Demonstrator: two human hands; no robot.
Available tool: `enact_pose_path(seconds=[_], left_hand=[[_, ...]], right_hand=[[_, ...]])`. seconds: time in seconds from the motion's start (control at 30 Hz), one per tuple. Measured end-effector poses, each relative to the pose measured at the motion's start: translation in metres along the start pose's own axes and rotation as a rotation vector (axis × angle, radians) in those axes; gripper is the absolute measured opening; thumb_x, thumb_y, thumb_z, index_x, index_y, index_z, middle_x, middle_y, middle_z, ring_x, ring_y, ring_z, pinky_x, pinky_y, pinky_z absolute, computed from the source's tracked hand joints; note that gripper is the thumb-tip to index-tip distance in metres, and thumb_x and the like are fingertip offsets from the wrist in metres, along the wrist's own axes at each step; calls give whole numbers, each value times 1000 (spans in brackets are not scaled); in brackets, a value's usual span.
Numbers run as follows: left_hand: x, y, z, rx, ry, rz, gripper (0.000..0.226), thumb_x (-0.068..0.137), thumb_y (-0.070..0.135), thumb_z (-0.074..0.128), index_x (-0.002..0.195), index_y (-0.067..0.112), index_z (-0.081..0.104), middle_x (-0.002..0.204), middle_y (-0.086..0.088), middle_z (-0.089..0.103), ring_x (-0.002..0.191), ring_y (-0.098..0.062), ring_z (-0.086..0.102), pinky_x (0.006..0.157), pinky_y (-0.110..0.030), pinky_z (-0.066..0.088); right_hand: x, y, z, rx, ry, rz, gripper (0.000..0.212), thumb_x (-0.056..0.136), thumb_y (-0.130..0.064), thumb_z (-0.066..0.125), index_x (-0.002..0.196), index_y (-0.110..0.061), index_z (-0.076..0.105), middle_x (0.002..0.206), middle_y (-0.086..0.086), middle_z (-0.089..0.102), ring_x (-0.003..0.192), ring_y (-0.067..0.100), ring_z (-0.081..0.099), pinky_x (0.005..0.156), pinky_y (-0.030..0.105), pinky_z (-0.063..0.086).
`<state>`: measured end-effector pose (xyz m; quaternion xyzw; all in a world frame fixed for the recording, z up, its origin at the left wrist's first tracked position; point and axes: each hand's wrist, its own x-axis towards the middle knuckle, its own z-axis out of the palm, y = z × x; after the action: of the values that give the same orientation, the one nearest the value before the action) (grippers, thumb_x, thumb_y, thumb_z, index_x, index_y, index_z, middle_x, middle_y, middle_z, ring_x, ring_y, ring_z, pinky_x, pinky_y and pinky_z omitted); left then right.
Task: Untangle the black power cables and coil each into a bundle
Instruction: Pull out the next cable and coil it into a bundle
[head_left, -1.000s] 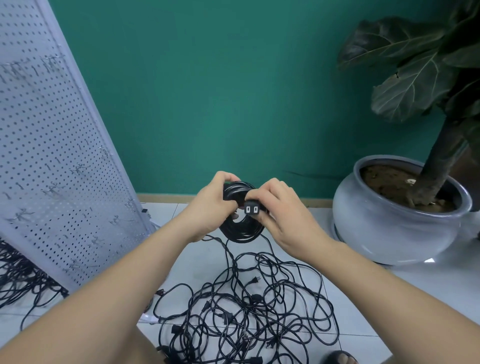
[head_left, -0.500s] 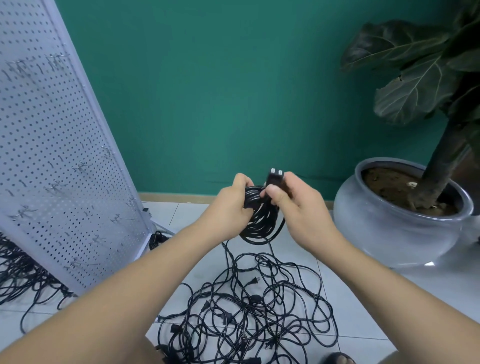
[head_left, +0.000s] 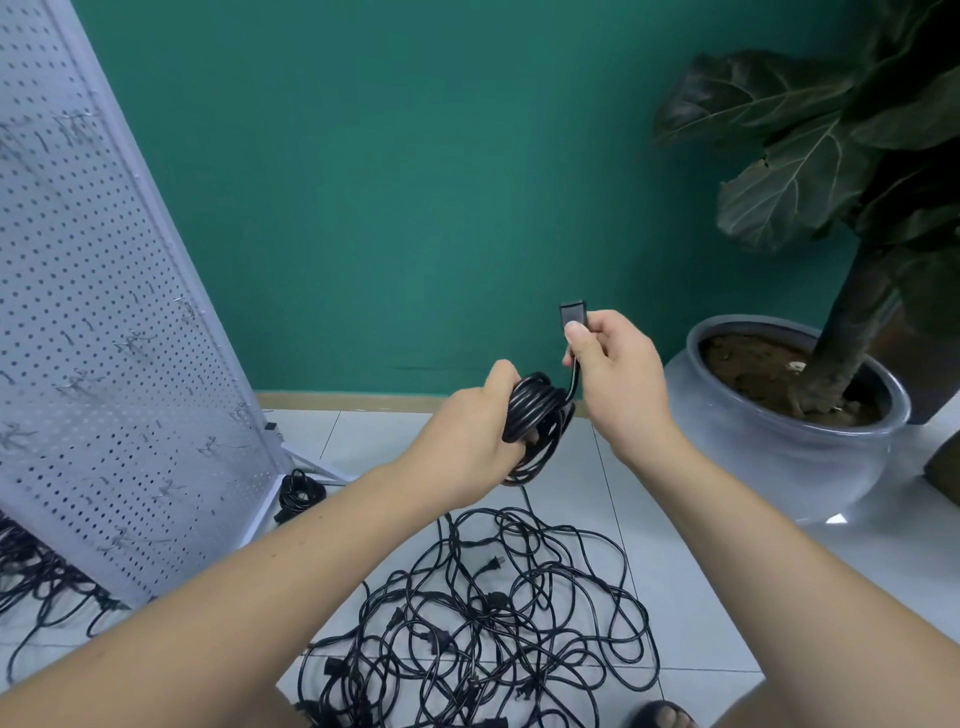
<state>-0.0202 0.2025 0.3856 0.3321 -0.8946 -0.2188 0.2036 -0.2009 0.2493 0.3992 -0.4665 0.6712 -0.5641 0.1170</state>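
My left hand (head_left: 475, 434) grips a black coiled cable bundle (head_left: 535, 415) held above the floor. My right hand (head_left: 615, 374) pinches that cable's black plug end (head_left: 573, 315) and holds it up, just above and right of the coil; a short length of cable runs from the plug down into the bundle. Below my hands a tangled heap of black power cables (head_left: 483, 623) with several plugs lies spread on the white tiles. A small coiled bundle (head_left: 298, 493) lies by the foot of the pegboard.
A white pegboard stand (head_left: 104, 338) leans at the left, with more black cables (head_left: 36, 582) on the floor behind it. A large grey plant pot (head_left: 789, 447) with a leafy plant stands at the right. A green wall is straight ahead. A toe (head_left: 662, 717) shows at the bottom.
My right hand has pulled the plug end up and to the right, away from the coil. The left hand has kept its grip on the bundle and turned it edge-on.
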Motion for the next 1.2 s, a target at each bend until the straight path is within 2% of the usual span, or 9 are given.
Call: enact_pose_path(seconds=[0.17,0.37,0.5,0.57,0.73,1.0,1.07,1.17,1.2], left_hand=[[-10,20,8,163,-104,150,46,89,8,61,100,25,21,76,-2,57,70,-30,53,59,-42,41],[-13,6,-2,163,-129,182,31,92,7,60,100,20,33,84,0,54,77,-28,50,64,-42,40],[-11,-4,-9,158,-71,298,38,98,34,71,130,23,53,115,6,59,105,-19,57,87,-38,50],[-10,-7,-15,167,-21,320,40,99,39,66,136,28,55,123,9,56,109,-18,57,88,-41,53],[-11,-7,-29,109,122,279,34,98,51,62,125,32,64,108,13,45,100,-15,53,82,-43,51],[-7,-18,-30,73,138,250,34,97,57,63,123,36,67,107,15,46,106,-12,50,88,-39,50],[-6,-21,-29,86,155,240,34,97,57,65,123,36,68,106,14,46,102,-12,51,86,-37,50],[-5,-25,-25,80,184,197,30,96,55,69,120,37,68,105,14,46,92,-9,53,81,-38,52],[-4,-26,-23,83,180,184,30,94,55,68,119,38,68,104,15,46,90,-9,54,80,-39,53]], right_hand=[[20,12,-9,61,137,126,33,109,-24,59,88,1,65,68,-8,64,53,2,43,62,28,37],[6,9,-10,124,-303,-48,14,112,-27,59,115,-22,72,84,-6,74,83,12,65,84,30,49],[-2,7,-5,185,-453,-48,11,105,-23,73,111,-19,65,82,8,79,69,19,66,66,31,50],[0,9,-6,184,-475,-37,12,101,-23,78,100,-12,72,85,9,80,72,19,69,72,32,52],[3,16,-12,219,-562,55,14,101,-23,77,92,-13,78,92,11,80,82,19,67,84,37,50],[-7,15,-13,369,-701,189,3,99,-3,71,99,0,71,83,9,68,71,17,58,68,25,45],[-9,11,-13,379,-738,219,17,104,-19,69,104,-2,73,89,11,69,78,19,59,76,32,47],[-13,5,-12,382,-836,334,66,102,-70,50,120,-11,76,117,14,75,103,21,64,99,43,50],[-16,5,-11,348,-850,316,67,98,-74,57,123,-13,74,119,9,77,106,19,66,102,44,50]])
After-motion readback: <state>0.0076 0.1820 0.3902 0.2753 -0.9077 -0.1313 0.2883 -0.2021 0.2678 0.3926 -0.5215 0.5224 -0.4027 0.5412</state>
